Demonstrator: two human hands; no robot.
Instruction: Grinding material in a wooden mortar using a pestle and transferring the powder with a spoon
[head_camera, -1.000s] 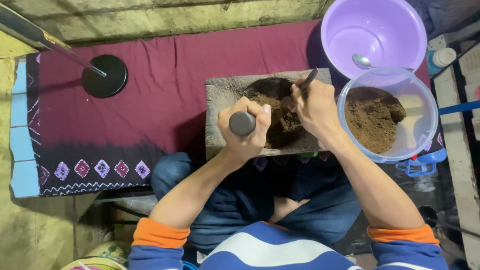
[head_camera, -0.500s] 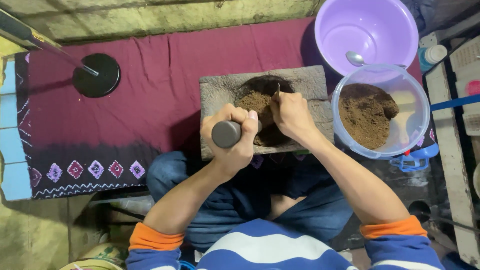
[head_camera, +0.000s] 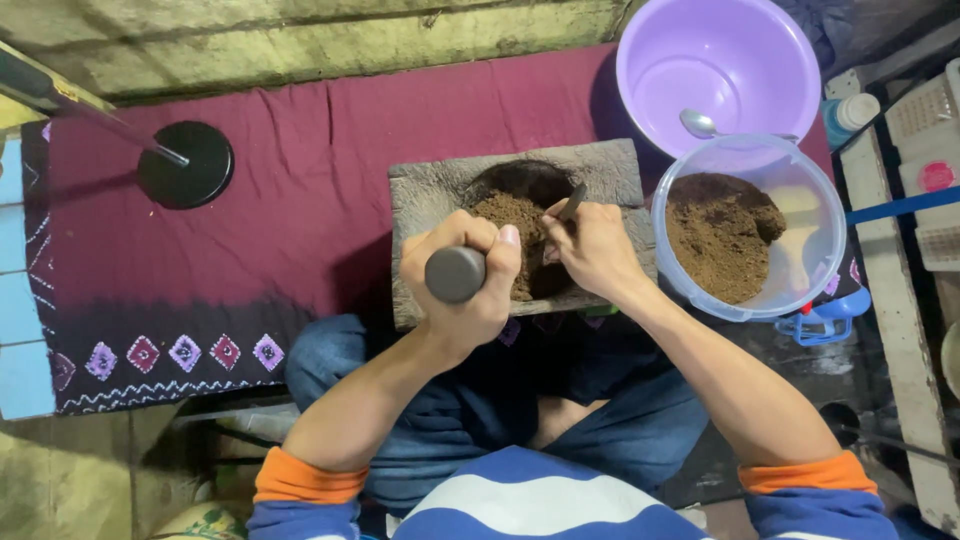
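Observation:
A grey stone grinding block with a round hollow lies on the maroon cloth in front of my knees. Brown ground powder fills the hollow. My left hand is wrapped around a thick grey pestle, its butt end facing the camera, held over the block's near side. My right hand grips a thin dark tool, whose tip rests at the edge of the powder.
A clear plastic tub of brown powder stands right of the block. Behind it sits a purple basin with a metal spoon. A black round stand base rests at the left on the cloth. Crates line the right edge.
Both hands have drawn back toward me over the block. The right hand has come away from the hollow's far rim, and the view has shifted slightly.

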